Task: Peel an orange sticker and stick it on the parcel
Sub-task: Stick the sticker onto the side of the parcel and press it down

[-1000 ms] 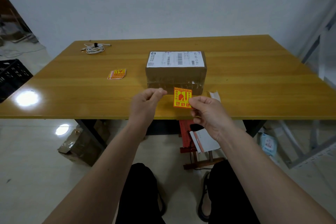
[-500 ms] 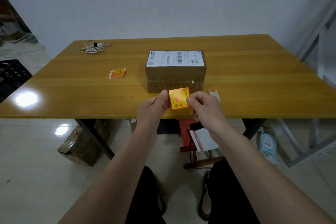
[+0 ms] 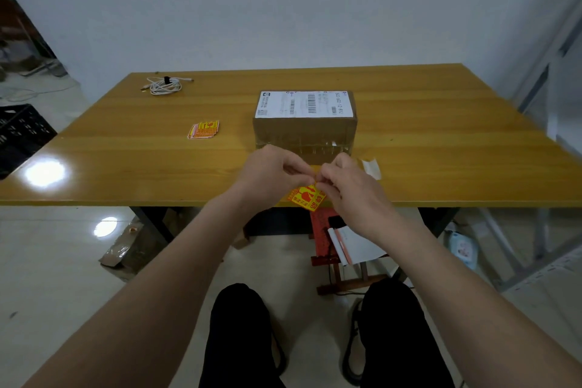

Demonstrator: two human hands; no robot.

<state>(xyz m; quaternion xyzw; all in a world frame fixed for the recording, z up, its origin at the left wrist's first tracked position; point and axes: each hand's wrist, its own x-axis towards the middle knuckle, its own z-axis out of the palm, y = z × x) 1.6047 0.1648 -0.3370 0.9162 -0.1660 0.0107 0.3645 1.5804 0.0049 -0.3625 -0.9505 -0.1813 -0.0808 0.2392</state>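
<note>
Orange sticker, red print, tilted, hanging at 6 o'clock of brown parcel; pinched at top corner by left hand and right hand fingers.

The orange sticker is a small square printed with red markings and yellow characters. It hangs tilted, one corner down, over the near table edge, pinched at its top corner. The parcel is a brown cardboard box, taped along its front face, with a white shipping label and barcode covering its top. It sits flat on the table at 12 o'clock from the sticker, near it but apart, front face toward the viewer.
</note>
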